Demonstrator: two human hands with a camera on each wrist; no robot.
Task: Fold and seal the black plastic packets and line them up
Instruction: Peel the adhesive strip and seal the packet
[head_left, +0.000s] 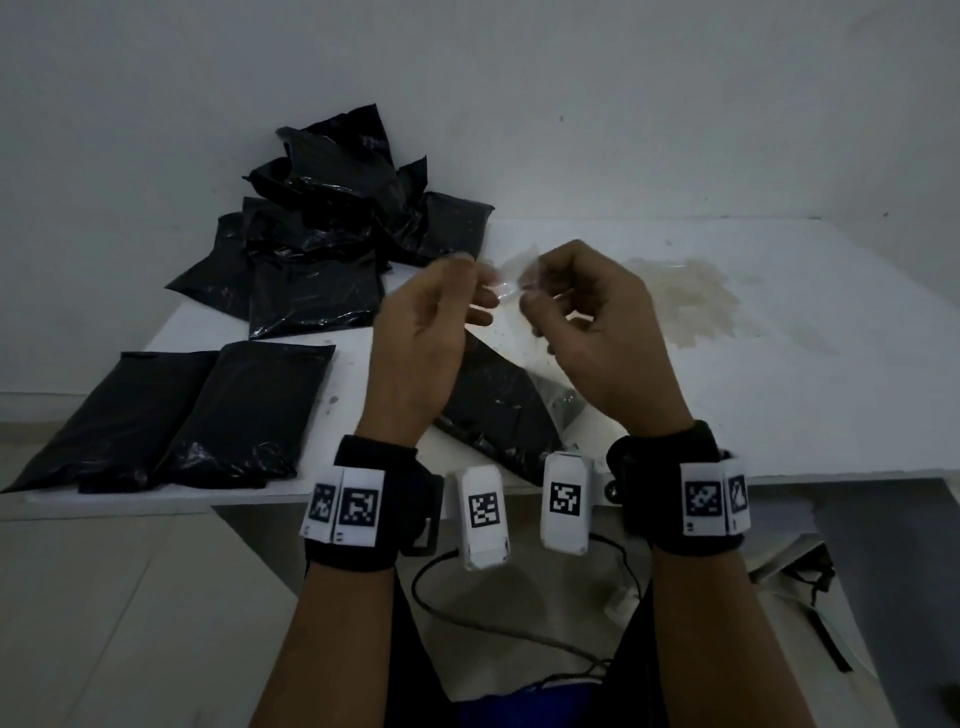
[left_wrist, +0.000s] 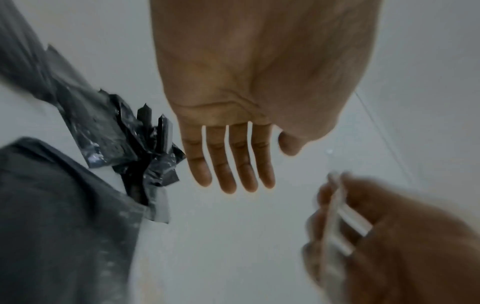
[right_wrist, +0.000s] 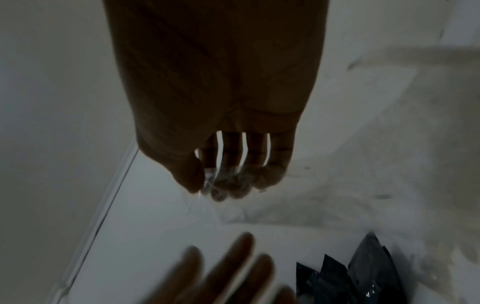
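Observation:
Both hands are raised above a black packet (head_left: 496, 410) that lies slantwise on the white table (head_left: 779, 405). My right hand (head_left: 540, 306) pinches a clear plastic strip (head_left: 506, 283) between thumb and fingers; the right wrist view shows the thin film (right_wrist: 207, 185) at its fingertips. My left hand (head_left: 462, 291) is beside the strip with its fingers straight and spread (left_wrist: 233, 168), and I see nothing gripped in it. Two flat sealed packets (head_left: 124, 415) (head_left: 249, 410) lie side by side at the front left. A loose pile of black packets (head_left: 332, 223) sits at the back left against the wall.
A yellowish stain (head_left: 691, 296) marks the table to the right of my hands. The table's front edge (head_left: 779, 475) runs just behind my wrists, with cables (head_left: 519, 634) hanging below it. A wall closes off the back.

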